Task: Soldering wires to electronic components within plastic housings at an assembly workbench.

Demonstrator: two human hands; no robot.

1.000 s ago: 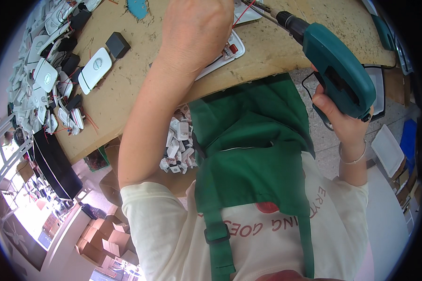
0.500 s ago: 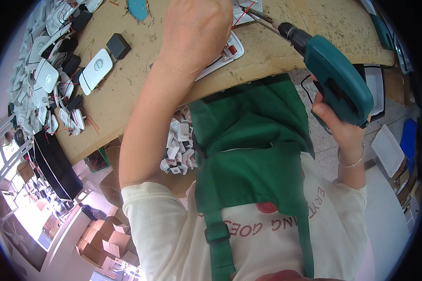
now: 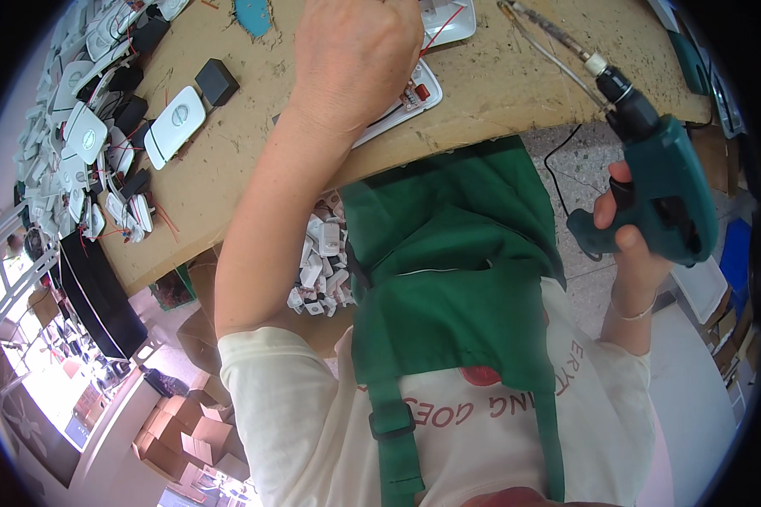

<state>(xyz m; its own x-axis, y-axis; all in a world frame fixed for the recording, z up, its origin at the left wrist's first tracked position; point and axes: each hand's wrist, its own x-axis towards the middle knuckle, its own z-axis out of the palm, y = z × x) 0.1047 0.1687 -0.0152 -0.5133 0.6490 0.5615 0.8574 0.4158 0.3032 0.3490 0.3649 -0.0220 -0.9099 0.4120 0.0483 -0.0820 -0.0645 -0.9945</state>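
Observation:
My right hand (image 3: 632, 232) is wrapped round the grip of a dark green soldering gun (image 3: 672, 182), a finger at its trigger. Its long metal tip (image 3: 558, 32) and thin solder feed tube point up and left, above the table edge and apart from the work. My left hand (image 3: 355, 59) is curled over an open white plastic casing (image 3: 434, 87) holding a small circuit board (image 3: 413, 97); the fingertips are hidden beneath it. A red wire (image 3: 442, 32) runs from beside the left hand across a second white shell (image 3: 461, 29).
A closed white casing (image 3: 174, 128) and a black block (image 3: 216, 82) lie left on the worn table (image 3: 228, 160). Beyond them is a heap of white casings with wires (image 3: 80, 135). Below the edge, a cardboard box (image 3: 313, 325) holds small white parts. A black cord (image 3: 554, 160) hangs right.
The soldering gun in my right hand has moved right and down, and its tip has drawn away from the red wire and white shell. My left hand has barely shifted.

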